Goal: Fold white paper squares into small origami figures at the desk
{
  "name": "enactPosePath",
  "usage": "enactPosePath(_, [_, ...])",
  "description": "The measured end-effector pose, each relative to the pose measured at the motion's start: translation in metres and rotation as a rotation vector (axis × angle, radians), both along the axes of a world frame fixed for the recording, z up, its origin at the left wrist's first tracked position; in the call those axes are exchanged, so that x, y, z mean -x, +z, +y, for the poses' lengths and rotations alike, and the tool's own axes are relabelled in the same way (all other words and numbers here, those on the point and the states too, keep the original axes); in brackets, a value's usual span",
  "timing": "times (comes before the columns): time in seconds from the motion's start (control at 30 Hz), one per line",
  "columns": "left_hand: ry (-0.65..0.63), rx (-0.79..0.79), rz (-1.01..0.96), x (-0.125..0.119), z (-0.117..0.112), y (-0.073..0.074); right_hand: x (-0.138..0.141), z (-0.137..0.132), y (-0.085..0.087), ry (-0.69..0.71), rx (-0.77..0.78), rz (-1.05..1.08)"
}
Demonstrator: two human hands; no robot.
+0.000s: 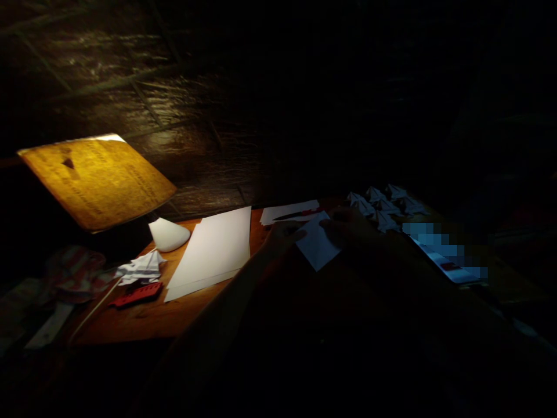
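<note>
Your left hand point(285, 234) and right hand point(348, 226) seem closed on opposite edges of a small white sheet point(317, 242) over the worktop point(130, 319), though shadow hides your fingers. Keep both grips even. Folded paper shapes point(378, 206) lie just beyond your hands, with a stack of sheets point(209, 252) to the left.
</note>
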State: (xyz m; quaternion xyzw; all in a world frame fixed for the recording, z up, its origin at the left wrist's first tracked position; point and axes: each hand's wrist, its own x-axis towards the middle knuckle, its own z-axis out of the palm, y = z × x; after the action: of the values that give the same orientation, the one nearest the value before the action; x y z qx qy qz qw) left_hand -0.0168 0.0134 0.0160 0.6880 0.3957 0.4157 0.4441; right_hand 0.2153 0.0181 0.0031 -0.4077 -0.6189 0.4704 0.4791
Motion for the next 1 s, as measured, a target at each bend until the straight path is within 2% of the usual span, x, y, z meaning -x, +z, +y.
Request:
enactPosePath(0.17, [0.139,-0.074,-0.062,0.002,0.001,0.001,-0.001,0.004,-0.003,-0.001,0.019,0.151])
enactPosePath(0.37, [0.195,-0.111,-0.080,0.001,0.002,-0.003,-0.002,0.002,0.003,-0.033,-0.051,0.128])
enactPosePath(0.53, [0.272,-0.121,-0.102,-0.002,-0.002,0.003,0.001,0.000,0.005,-0.044,-0.054,0.189])
enactPosePath(0.73, [0.218,-0.145,-0.094,0.001,-0.006,0.009,0.001,-0.001,0.007,-0.120,-0.074,0.136])
enactPosePath(0.87, [0.174,-0.073,-0.072,0.000,-0.003,0.002,-0.001,0.000,0.006,-0.119,-0.072,0.179])
enactPosePath(1.0, [0.182,-0.049,-0.091,-0.002,0.001,-0.005,-0.001,0.003,0.004,-0.096,-0.095,0.152])
